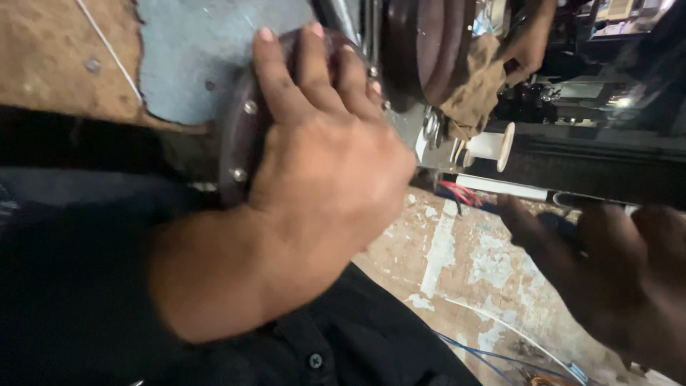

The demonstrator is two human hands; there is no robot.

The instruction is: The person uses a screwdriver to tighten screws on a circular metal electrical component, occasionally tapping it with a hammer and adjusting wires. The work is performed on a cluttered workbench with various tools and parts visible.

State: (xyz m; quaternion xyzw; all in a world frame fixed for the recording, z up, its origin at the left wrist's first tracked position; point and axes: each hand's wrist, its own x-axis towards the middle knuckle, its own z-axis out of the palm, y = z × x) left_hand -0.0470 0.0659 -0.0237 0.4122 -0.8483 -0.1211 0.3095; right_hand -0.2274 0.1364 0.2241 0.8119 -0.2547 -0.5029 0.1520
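Two hands show. The left hand [321,157] lies flat and spread on one dark round wheel [239,136], fingers curled over its top rim, pressing it but not closed around it. Two shiny screws [250,107] sit on the wheel's edge at 9 o'clock from the hand. The right hand [607,279] is at 4 o'clock, well apart from the wheel; it is dark and blurred, so I cannot tell how open it is or if it holds anything. One white spool [493,145] sits at 3 o'clock, near a brown rag [475,89] at 1 o'clock. A second dark wheel [429,46] is just above. The worn tabletop [464,264] shows between the hands, with red wires [461,193] and blue wires [500,357].
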